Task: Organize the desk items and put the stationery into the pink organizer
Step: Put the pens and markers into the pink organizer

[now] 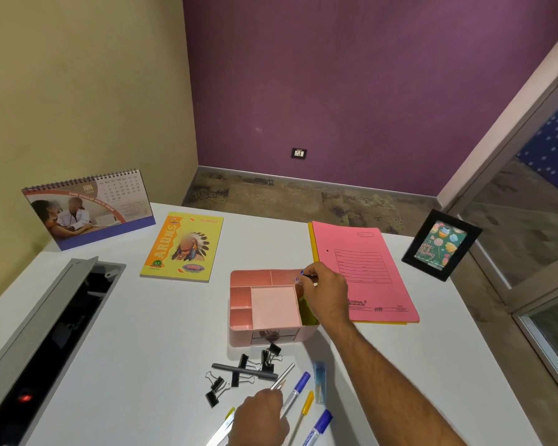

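Note:
The pink organizer (pixel 239 329) stands mid-desk, with several compartments and a small front drawer. My right hand (pixel 324 292) hovers over its back right compartment and pinches a small blue-tipped item, too small to name. My left hand (pixel 260 418) rests at the near edge on a bunch of pens, its fingers curled round a silver pen (pixel 289 402). Loose stationery lies in front of the organizer: several black binder clips (pixel 239 373), a dark grey pen (pixel 244 371), a pencil (pixel 284 375), a yellow pen (pixel 305 410), a blue-capped marker (pixel 319 424) and a clear blue case (pixel 320 383).
A yellow notebook (pixel 182 247) lies behind the organizer, a pink file folder (pixel 366 272) to its right. A desk calendar (pixel 89 209) stands at the back left, a black photo frame (pixel 440 244) at the back right. An open cable tray (pixel 50 336) runs along the left.

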Available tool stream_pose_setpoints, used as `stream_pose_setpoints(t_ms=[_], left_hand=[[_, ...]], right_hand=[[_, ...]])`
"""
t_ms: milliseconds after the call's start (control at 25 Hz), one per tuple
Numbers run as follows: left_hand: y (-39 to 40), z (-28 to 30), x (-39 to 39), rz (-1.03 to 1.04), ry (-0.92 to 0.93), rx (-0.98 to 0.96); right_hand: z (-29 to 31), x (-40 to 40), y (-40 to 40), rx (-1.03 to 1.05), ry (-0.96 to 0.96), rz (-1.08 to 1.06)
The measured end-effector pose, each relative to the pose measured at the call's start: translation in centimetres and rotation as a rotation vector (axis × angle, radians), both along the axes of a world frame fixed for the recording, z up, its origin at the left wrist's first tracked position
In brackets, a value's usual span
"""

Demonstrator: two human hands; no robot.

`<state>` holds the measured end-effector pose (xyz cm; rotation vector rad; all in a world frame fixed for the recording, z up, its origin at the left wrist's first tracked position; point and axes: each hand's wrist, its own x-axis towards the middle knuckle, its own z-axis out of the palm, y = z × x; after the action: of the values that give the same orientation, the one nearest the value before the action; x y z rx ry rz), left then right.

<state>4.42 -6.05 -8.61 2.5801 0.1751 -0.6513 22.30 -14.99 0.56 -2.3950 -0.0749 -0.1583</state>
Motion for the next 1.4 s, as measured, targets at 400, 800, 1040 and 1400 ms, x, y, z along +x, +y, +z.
stream_pose_setpoints(t_ms=[400,800,1040,1400], left_hand=[[0.9,0.6,0.5,0.199,-0.305,-0.262],[0.4,3.4,2.5,0.307,-0.506,-0.402],[-0.4,4.0,2.8,0.402,-0.475,-0.519],[-1.5,1.3,0.0,0.069,-0.094,-0.336]], right_hand=[[-0.9,-0.2,-0.5,0.021,0.041,-0.027],[-1.9,-3.1,-4.0,0.419,0.191,0.242],[-1.0,-3.6,-5.2,0.443,0.212,0.284],[2.6,-1.0,-5.1,0.597,-0.094,-0.033]])
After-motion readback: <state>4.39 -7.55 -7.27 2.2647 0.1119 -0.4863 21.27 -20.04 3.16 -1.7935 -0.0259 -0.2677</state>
